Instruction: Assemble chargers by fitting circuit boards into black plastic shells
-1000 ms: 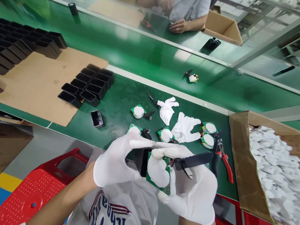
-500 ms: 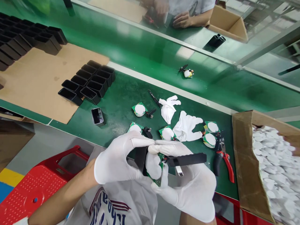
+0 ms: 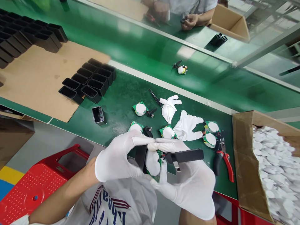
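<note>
My left hand (image 3: 117,156), in a white glove, is closed around a black rectangular case (image 3: 141,156) with its open end turned right. Opposite it, my gloved right hand (image 3: 187,184) pinches a green circuit board (image 3: 157,179) by its edges, at the mouth of the case. A white round pad (image 3: 152,163) covers the board's face. From the board a black flat plug piece (image 3: 186,155) with a metal connector sticks out to the right over my right hand. How far the board sits inside the case is hidden by my fingers.
Boards with white pads (image 3: 141,108), spare white gloves (image 3: 187,125), red-handled pliers (image 3: 225,159) and a black case (image 3: 98,115) lie on the green table. Rows of black cases (image 3: 90,78) stand on cardboard at left. A carton of white pads (image 3: 241,156) is right. A co-worker's hand (image 3: 190,22) is beyond.
My hands stay nearly in place, and the black plug piece has tilted slightly. Across the bench, the co-worker's hand has shifted and lifted a dark item.
</note>
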Demonstrator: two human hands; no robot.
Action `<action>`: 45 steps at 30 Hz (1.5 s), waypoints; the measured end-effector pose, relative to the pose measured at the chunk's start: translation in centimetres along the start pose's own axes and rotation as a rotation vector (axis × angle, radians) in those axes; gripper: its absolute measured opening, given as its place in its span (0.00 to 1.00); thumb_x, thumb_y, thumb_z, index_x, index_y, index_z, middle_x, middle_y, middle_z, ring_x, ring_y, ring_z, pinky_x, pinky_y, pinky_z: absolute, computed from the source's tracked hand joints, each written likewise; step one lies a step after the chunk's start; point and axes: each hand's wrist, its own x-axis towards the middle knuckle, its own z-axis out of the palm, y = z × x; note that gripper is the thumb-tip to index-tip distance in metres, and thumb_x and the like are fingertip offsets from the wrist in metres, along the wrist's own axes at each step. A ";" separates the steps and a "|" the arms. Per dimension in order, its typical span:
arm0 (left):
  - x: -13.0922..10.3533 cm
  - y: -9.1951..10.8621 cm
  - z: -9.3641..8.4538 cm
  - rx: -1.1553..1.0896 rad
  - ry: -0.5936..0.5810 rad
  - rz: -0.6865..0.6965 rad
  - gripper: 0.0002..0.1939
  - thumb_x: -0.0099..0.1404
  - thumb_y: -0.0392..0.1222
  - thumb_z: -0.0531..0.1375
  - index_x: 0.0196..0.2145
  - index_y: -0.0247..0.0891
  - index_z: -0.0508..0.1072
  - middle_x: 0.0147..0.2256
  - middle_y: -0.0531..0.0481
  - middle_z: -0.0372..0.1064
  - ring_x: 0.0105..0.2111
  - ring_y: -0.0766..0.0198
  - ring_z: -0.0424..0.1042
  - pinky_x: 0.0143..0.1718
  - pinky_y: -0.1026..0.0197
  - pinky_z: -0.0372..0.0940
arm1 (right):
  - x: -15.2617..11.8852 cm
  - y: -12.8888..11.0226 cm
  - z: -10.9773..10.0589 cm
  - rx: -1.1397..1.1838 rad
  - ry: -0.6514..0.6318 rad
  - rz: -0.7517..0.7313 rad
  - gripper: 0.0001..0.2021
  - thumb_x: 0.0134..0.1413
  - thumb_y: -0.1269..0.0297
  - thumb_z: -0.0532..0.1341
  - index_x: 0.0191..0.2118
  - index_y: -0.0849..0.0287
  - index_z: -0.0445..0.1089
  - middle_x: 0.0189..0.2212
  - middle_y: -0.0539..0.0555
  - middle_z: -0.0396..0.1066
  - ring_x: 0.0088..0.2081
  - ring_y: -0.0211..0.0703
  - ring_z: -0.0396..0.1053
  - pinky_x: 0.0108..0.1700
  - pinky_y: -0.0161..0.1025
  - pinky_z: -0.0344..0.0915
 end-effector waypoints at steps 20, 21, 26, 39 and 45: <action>0.1 0.4 -0.4 0.000 -0.010 -0.019 0.34 0.57 0.38 0.79 0.60 0.47 0.76 0.44 0.49 0.81 0.42 0.55 0.81 0.43 0.56 0.78 | 0.3 0.2 0.4 -0.061 -0.007 -0.001 0.31 0.47 0.63 0.81 0.58 0.50 0.76 0.52 0.56 0.80 0.55 0.57 0.79 0.59 0.53 0.79; 0.0 0.3 -0.4 0.004 -0.004 -0.018 0.35 0.57 0.37 0.78 0.60 0.47 0.76 0.45 0.48 0.81 0.43 0.55 0.81 0.43 0.56 0.78 | 0.4 0.2 0.4 -0.072 -0.006 -0.005 0.31 0.48 0.63 0.81 0.58 0.50 0.76 0.52 0.56 0.79 0.55 0.57 0.78 0.60 0.54 0.78; -0.7 -0.3 0.0 -0.013 0.000 -0.066 0.36 0.54 0.41 0.81 0.58 0.43 0.74 0.48 0.45 0.81 0.46 0.52 0.83 0.46 0.55 0.79 | 1.0 0.0 0.5 -0.080 -0.059 0.044 0.28 0.46 0.56 0.83 0.53 0.49 0.77 0.51 0.56 0.80 0.54 0.59 0.78 0.55 0.53 0.79; -1.1 -1.0 1.1 -0.106 0.040 -0.061 0.40 0.51 0.40 0.83 0.58 0.45 0.73 0.50 0.45 0.82 0.49 0.51 0.83 0.52 0.53 0.78 | 1.4 -0.2 1.0 -0.033 0.058 0.070 0.11 0.62 0.55 0.74 0.48 0.48 0.80 0.51 0.54 0.82 0.52 0.55 0.78 0.60 0.56 0.72; -1.0 -0.8 2.1 -0.019 0.179 0.048 0.31 0.58 0.32 0.75 0.57 0.45 0.72 0.49 0.47 0.82 0.46 0.57 0.82 0.50 0.56 0.78 | 0.2 0.9 1.5 0.195 0.062 0.226 0.08 0.69 0.52 0.68 0.43 0.49 0.79 0.51 0.55 0.83 0.53 0.58 0.79 0.55 0.56 0.77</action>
